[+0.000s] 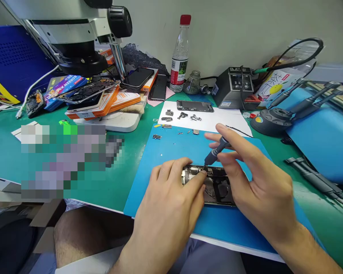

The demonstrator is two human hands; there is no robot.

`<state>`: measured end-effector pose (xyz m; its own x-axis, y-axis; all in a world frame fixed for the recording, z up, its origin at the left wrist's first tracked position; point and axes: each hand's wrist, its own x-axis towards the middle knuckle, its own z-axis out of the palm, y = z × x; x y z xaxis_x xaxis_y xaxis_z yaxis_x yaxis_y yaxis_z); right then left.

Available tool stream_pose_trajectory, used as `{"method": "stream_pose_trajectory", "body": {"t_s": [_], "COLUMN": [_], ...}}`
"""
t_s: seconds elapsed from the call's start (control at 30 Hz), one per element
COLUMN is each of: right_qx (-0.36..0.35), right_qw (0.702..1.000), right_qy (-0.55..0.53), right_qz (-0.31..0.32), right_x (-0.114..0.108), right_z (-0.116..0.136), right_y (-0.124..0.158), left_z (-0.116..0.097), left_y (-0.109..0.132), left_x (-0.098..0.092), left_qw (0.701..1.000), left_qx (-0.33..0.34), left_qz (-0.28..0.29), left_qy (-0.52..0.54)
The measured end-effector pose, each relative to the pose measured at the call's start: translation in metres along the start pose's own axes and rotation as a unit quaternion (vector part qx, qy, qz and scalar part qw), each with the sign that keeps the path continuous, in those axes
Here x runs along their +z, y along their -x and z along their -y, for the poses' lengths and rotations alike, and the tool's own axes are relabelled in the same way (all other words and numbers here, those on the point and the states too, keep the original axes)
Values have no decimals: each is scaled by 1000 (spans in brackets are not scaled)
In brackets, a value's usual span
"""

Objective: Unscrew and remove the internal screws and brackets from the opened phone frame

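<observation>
An opened phone body (217, 186) lies on a blue mat (171, 146), its insides showing. My left hand (171, 198) rests on the phone's left end, fingers pressed down on it, index fingertip near a small part at the top edge. My right hand (254, 182) pinches a thin dark screwdriver (217, 151) between thumb and fingers. The tool slants down, its tip touching the phone's upper edge just beside my left index finger.
Small metal parts (183, 116) and a phone frame (194, 106) lie on white paper (231, 120) behind the mat. A microscope (80, 34) and stacked phones (97, 99) stand left. A bottle (180, 53), soldering station (234, 87) and tool stand (274, 120) sit behind and right.
</observation>
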<state>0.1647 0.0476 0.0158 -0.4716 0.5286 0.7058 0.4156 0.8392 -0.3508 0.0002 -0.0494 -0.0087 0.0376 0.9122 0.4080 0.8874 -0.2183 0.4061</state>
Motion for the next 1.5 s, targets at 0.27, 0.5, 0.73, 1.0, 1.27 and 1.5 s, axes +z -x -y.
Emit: {"method": "stream_pose_trajectory", "body": {"t_s": [0.27, 0.5, 0.73, 1.0, 1.27, 1.5], "right_qx": [-5, 19, 33, 47, 53, 42], "right_qw": [999, 999, 999, 998, 998, 998], "right_qy": [25, 31, 23, 19, 11, -1], "right_qz": [-25, -24, -36, -34, -41, -41], "right_x": [-1, -2, -2, -2, -2, -3], "right_z": [0, 2, 0, -1, 0, 0], "right_y": [-4, -6, -6, -8, -8, -7], "left_z": [1, 0, 0, 1, 0, 1], "left_y": [-2, -1, -1, -1, -1, 0], "left_x": [-1, -1, -1, -1, -1, -1], "left_qw": [1000, 1000, 1000, 1000, 1000, 1000], "left_qx": [-3, -2, -6, -5, -4, -4], "left_qz": [15, 7, 11, 11, 12, 10], "left_qy": [3, 2, 7, 9, 9, 6]}}
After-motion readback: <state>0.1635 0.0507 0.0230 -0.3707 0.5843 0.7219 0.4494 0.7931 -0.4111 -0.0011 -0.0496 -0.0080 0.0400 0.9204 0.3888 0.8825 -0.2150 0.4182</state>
